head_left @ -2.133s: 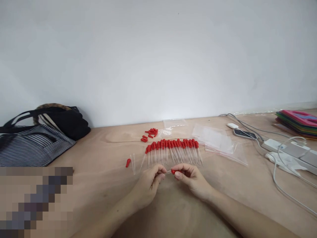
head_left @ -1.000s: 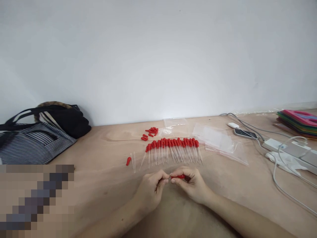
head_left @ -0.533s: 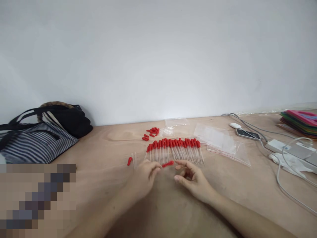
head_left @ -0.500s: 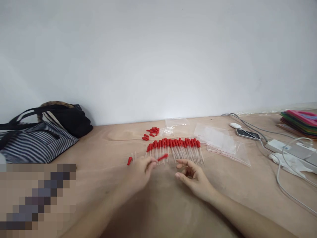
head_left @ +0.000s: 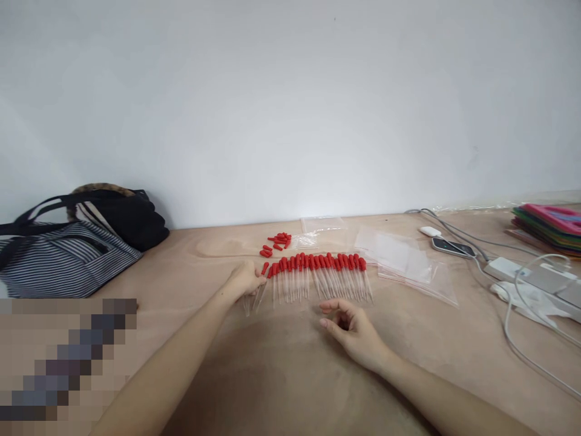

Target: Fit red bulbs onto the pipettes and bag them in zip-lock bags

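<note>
A row of several glass droppers with red rubber caps point(head_left: 318, 275) lies on the tan table point(head_left: 290, 375). My left hand point(head_left: 244, 280) reaches to the row's left end, fingers pinched on one more red-capped dropper point(head_left: 262, 283) that lies slanted against the row. A loose clear glass tube point(head_left: 246, 306) pokes out just below that hand. My right hand point(head_left: 349, 332) rests on the table in front of the row, fingers loosely curled and apart, holding nothing. A small heap of loose red caps point(head_left: 275, 243) lies behind the row.
Clear zip bags point(head_left: 403, 260) lie right of the row. A striped bag point(head_left: 59, 260) and a black bag point(head_left: 127, 221) sit at the left. At the right are a phone point(head_left: 451, 246), a power strip with white cables point(head_left: 531, 281) and stacked coloured folders point(head_left: 551, 223).
Both hands joined a red cap and a tube near me. Then my left hand carried the finished dropper forward and left to the row's end, while my right hand let go and opened.
</note>
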Demonstrator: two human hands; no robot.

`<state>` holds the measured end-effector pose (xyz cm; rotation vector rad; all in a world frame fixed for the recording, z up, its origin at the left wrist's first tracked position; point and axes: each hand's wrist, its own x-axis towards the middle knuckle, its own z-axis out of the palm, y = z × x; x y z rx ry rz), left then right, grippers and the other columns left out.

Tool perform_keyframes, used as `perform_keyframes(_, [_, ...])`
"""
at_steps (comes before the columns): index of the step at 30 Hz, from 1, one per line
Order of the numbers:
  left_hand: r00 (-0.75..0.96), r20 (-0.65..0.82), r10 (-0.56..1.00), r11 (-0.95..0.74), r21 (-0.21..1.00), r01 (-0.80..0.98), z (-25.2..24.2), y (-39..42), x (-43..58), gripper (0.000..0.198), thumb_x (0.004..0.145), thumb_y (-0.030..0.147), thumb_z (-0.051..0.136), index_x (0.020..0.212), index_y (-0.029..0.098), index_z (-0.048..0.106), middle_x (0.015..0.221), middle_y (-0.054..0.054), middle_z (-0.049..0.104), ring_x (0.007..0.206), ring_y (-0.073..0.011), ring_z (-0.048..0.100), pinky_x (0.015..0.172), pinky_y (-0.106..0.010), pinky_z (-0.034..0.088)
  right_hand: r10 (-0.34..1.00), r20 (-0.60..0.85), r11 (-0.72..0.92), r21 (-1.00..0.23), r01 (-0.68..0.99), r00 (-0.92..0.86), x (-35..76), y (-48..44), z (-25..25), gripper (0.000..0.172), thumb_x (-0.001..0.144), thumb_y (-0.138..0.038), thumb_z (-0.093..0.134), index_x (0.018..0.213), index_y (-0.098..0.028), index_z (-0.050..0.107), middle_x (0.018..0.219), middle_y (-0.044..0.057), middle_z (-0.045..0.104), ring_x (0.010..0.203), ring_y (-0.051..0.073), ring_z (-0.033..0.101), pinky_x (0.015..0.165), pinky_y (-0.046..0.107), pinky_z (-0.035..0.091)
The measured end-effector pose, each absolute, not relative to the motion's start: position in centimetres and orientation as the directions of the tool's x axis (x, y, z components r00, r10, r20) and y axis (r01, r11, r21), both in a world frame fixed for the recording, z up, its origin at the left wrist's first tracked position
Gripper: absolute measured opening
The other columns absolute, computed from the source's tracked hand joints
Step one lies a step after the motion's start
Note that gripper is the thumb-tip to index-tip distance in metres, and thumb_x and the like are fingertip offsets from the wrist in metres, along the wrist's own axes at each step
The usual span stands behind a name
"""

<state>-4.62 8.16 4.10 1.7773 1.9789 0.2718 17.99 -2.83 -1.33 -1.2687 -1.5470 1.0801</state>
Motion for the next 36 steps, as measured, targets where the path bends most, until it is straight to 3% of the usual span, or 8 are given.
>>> perform_keyframes(8, [-0.055,-0.194,0.979,0.132,0.413,0.901,3.8,7.9,-4.6,0.022,0.067,0.028,0.055,0.049,0.015,0.053,0.039,0.002,0.055,0.041,-0.0113,0.055,0.044,-0.018,0.036,0.986,0.104,0.136,-0.956,0.261,-0.133,18.0,-2.7,-1.7,0.025,0.071,-0.029,0.057,0.092,-0.017,0.057,0.054,-0.004,0.047,0.051,0.01,0.043,0.049,0.023,0.035])
perform_keyframes(15, [-0.16,-0.033,0.987,0.162,0.317,0.935,5.5,7.7,-8.8,0.018,0.06,0.032,0.061,0.055,0.018,0.052,0.054,-0.001,0.06,0.059,-0.0176,0.057,0.048,-0.022,0.033,0.987,0.105,0.134,-0.956,0.262,-0.122,17.9,-2.7,-1.6,0.024,0.07,-0.03,0.057,0.09,-0.017,0.058,0.054,-0.004,0.048,0.05,0.011,0.044,0.049,0.023,0.035])
perform_keyframes(22, [-0.167,-0.177,0.97,0.23,0.442,0.867,2.8,7.1,-10.7,0.036,0.054,0.046,0.064,0.07,0.016,0.053,0.05,0.002,0.059,0.046,-0.0134,0.055,0.042,-0.02,0.038,0.987,0.088,0.121,-0.956,0.268,-0.134,17.9,-2.7,-1.6,0.023,0.07,-0.028,0.057,0.091,-0.017,0.057,0.055,-0.004,0.048,0.052,0.011,0.044,0.05,0.024,0.035])
perform_keyframes(30, [-0.129,-0.285,0.95,0.274,0.558,0.783,2.5,8.0,-9.1,0.023,0.052,0.031,0.07,0.053,0.014,0.055,0.043,0.003,0.055,0.044,-0.0112,0.053,0.042,-0.019,0.042,0.985,0.115,0.145,-0.953,0.267,-0.126,17.9,-2.7,-1.7,0.022,0.07,-0.028,0.058,0.089,-0.018,0.059,0.057,-0.003,0.051,0.052,0.011,0.046,0.05,0.023,0.036])
perform_keyframes(36, [-0.119,-0.324,0.939,0.288,0.543,0.789,3.2,7.8,-7.7,0.029,0.053,0.028,0.068,0.036,0.013,0.05,0.033,0.003,0.047,0.034,-0.0082,0.044,0.038,-0.02,0.038,0.986,0.099,0.134,-0.951,0.279,-0.136,17.9,-2.7,-1.6,0.022,0.07,-0.027,0.057,0.09,-0.017,0.059,0.057,-0.003,0.05,0.053,0.011,0.046,0.051,0.024,0.036])
